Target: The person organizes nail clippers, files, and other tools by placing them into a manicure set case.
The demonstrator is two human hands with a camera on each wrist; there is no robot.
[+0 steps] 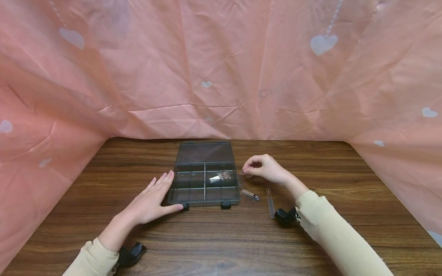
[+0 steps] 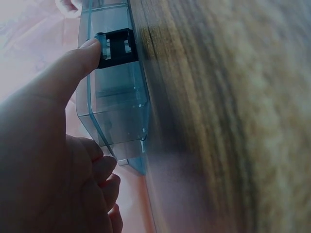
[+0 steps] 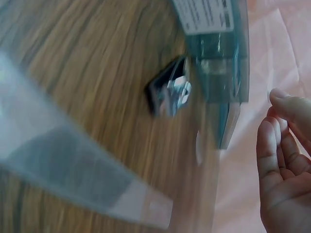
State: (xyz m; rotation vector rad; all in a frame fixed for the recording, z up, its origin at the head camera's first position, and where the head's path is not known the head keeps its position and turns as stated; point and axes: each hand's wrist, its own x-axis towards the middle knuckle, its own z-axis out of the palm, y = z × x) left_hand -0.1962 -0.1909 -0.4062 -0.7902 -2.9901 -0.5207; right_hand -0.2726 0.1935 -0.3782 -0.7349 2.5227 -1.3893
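A smoky clear compartment box (image 1: 187,194) lies with its lid (image 1: 206,152) folded back. My left hand (image 1: 150,200) rests against its left side, fingers extended, the thumb touching a black front latch (image 2: 117,47). Beyond the box's right edge, my right hand (image 1: 267,168) pinches a small, thin clear piece (image 1: 241,172) between thumb and fingertips; its kind is too faint to tell. Nail clippers (image 1: 250,195) lie beside the box's front right corner. Right of them is a long clear strip (image 1: 270,203), its middle frosted in the right wrist view.
One right-hand compartment contains a white pointed item (image 1: 215,178) beside a small clear packet (image 1: 225,175). A small clear curved piece (image 3: 198,148) lies on the wooden table (image 1: 221,237). Pink cloth (image 1: 221,69) with white hearts encloses the back and sides.
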